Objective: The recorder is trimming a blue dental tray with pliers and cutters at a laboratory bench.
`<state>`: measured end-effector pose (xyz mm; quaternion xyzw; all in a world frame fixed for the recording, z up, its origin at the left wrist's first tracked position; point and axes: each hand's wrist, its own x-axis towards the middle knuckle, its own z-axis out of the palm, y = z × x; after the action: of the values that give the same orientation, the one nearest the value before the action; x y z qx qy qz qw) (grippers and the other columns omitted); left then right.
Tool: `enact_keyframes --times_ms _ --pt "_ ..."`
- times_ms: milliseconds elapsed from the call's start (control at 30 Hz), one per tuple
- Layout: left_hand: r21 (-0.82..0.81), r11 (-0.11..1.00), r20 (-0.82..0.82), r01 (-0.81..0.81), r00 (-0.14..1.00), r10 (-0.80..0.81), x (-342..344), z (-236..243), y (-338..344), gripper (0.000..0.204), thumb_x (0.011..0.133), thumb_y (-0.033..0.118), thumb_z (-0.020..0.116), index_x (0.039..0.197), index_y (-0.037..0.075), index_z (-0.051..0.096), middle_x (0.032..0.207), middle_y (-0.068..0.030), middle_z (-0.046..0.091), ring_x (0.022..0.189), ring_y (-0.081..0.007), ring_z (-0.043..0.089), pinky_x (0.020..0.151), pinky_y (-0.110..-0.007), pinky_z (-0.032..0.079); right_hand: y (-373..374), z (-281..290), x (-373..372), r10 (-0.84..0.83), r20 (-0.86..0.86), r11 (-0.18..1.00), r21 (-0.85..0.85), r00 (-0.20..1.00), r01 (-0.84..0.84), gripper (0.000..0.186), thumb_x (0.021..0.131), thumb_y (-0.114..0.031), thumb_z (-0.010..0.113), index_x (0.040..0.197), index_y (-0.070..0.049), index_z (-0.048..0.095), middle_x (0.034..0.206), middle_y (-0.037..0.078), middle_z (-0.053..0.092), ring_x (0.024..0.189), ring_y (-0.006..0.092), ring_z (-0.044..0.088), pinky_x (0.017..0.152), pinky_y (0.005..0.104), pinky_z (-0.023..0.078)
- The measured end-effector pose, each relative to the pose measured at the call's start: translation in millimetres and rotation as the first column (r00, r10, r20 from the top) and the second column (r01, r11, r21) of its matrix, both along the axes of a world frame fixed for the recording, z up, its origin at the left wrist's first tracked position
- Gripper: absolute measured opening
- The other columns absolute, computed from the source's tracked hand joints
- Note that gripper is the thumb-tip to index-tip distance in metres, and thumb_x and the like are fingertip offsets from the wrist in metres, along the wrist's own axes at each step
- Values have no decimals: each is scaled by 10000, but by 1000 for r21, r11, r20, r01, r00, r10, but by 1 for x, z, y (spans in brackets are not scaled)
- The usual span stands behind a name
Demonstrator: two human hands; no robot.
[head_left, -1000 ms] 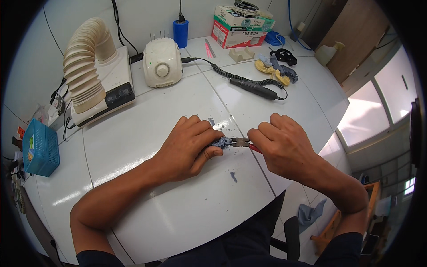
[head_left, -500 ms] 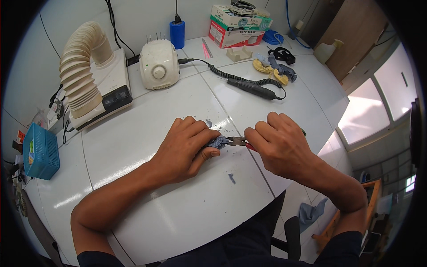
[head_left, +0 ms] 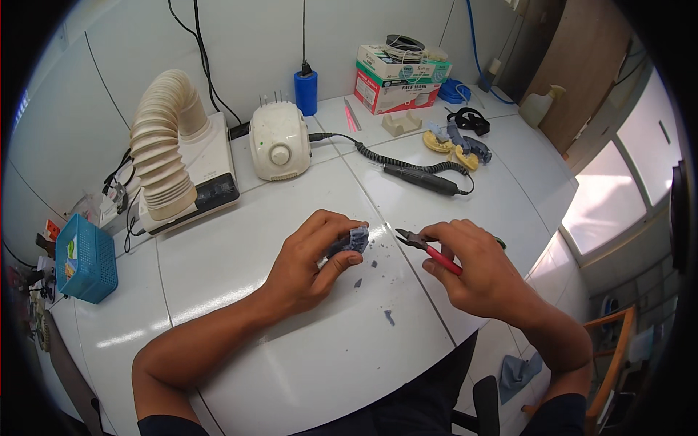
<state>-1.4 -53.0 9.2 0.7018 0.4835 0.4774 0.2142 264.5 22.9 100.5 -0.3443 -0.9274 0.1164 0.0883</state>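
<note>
My left hand point(head_left: 302, 258) grips a blue-grey moulded piece point(head_left: 357, 240) between thumb and fingers, above the white table. The piece has a rough, ridged edge, and the fingers cover part of it. In my right hand point(head_left: 476, 269) is a pair of side cutters point(head_left: 442, 259) with red handles. Their dark jaws stand slightly apart and point toward the piece, with a gap between. Below the left hand lie small blue-grey fragments point(head_left: 358, 283), and a larger scrap point(head_left: 390, 317) rests nearer me.
A white hose unit point(head_left: 163, 156) and a blue basket point(head_left: 87, 258) stand at the left. Behind are a white control box point(head_left: 280, 145), a corded black handpiece point(head_left: 420, 178), stacked boxes point(head_left: 396, 94) and yellow dental casts point(head_left: 438, 143). The table's edge point(head_left: 465, 336) curves at the right.
The cutters' jaws were against the piece and have pulled away to the right. More of the piece shows now, and more fragments lie on the table. The whole view has shifted slightly.
</note>
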Motion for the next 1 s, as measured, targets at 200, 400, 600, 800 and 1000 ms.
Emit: enact_keyframes --times_ms 200,400,600,800,1000 --pt "-184 982 338 48 941 17 -4 -4 3 388 1042 137 728 1390 10 614 1288 -96 684 1169 -207 686 1043 -365 576 -8 -18 -20 22 -228 986 -156 973 -59 354 970 -190 756 1255 -6 655 900 138 641 870 331 613 799 452 476" --pt "-167 986 463 -4 883 82 -6 -9 11 361 1105 184 648 1410 6 569 1331 -78 636 1201 -137 609 1049 -316 505 -13 -46 -15 -108 -211 993 25 972 116 325 902 -251 830 1107 -9 757 846 117 574 767 276 600 663 417 477" --pt "-210 976 373 -58 918 134 -3 0 1 346 1143 255 493 1311 -13 635 1037 -37 624 903 -106 522 852 -266 449 -14 -88 1 -51 -313 924 345 948 164 341 852 -199 804 1128 -5 754 1049 146 537 812 266 564 713 401 476" --pt "-265 962 209 -68 970 126 -6 6 0 448 1058 301 421 1292 -24 621 1092 -105 620 967 -180 515 924 -332 435 -3 -91 -9 -98 -209 909 378 973 173 513 1008 -342 684 1345 45 679 1140 181 586 1164 335 544 1087 521 382" --pt "-201 977 190 -77 975 115 -4 2 -3 442 1026 276 441 1333 -13 575 1036 -80 557 941 -181 492 912 -315 405 13 -64 58 -306 -393 914 132 867 383 493 944 -167 721 1403 0 662 1355 233 627 1260 392 601 1127 473 438"
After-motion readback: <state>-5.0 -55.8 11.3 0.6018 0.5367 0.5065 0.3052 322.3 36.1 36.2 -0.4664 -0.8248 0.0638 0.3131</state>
